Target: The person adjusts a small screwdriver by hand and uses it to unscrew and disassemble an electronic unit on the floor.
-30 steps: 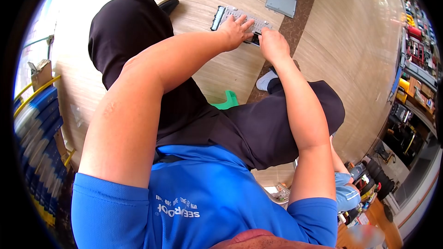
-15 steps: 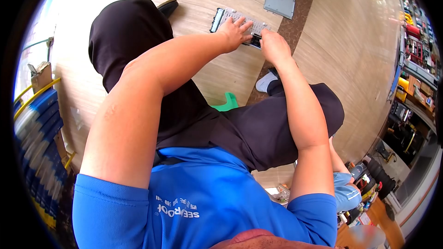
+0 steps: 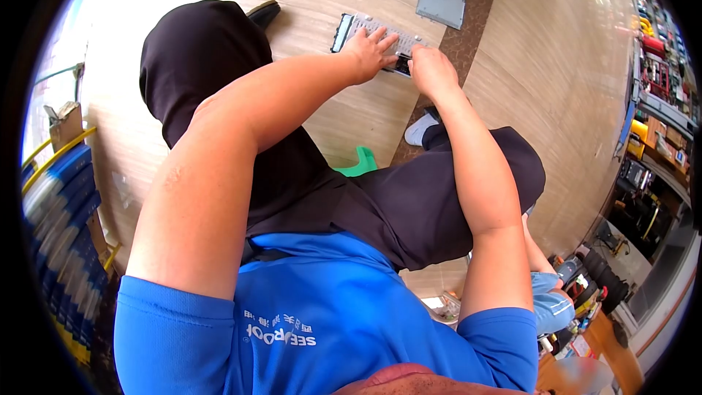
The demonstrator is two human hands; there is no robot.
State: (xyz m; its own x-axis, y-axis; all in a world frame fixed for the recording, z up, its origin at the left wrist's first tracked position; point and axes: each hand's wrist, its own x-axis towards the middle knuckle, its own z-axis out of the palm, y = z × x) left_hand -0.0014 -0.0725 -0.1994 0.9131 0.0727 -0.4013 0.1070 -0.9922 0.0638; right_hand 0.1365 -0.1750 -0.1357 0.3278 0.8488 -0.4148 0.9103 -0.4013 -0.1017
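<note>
Two bare hands work at one flat, oblong, silver-grey metal unit with a perforated top [image 3: 405,38], which lies on the glossy beige tiled floor [image 3: 556,66] beyond the person's knees. The left hand [image 3: 371,55] has its fingers spread and its palm down on the unit, pressing rather than grasping. The right hand [image 3: 433,72] is curled at the unit's near right edge, with the fingers bunched; whether its grip is holding anything I cannot tell.

The unit looks stiff and fairly solid, perhaps moderately heavy, with smooth metal that could slide on the polished tiles. Its long outer edges seem the sound place to take hold, while the pale-blue, black-edged end strip [image 3: 341,33] may be more delicate.

As a container, the unit shows a dark recess [image 3: 403,65] between the hands; its contents are too small to make out. Beyond it lies a flat grey metal plate with a clipped corner [image 3: 441,2], well apart from both hands. Farther right, crowded shelves [image 3: 662,80] hold red, yellow and black goods, and a yellow box-like item [image 3: 638,132] whose inside is hidden.
</note>
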